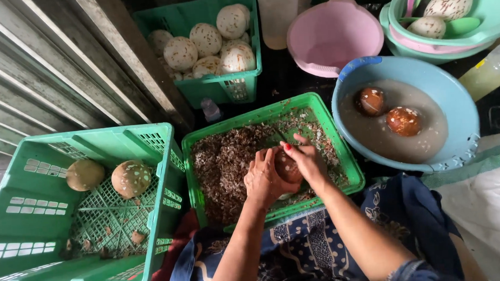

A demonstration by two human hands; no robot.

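My left hand cups a brown round shelled fruit over a shallow green tray full of brown and white peel scraps. My right hand presses on the same fruit from the right and grips a thin blade, whose tip shows just above the fingers. Both hands meet at the tray's middle. Most of the fruit is hidden by my fingers.
A green crate at left holds two partly peeled balls. A far green crate holds several white peeled ones. A blue basin of cloudy water holds two brown ones. Pink and teal bowls stand behind.
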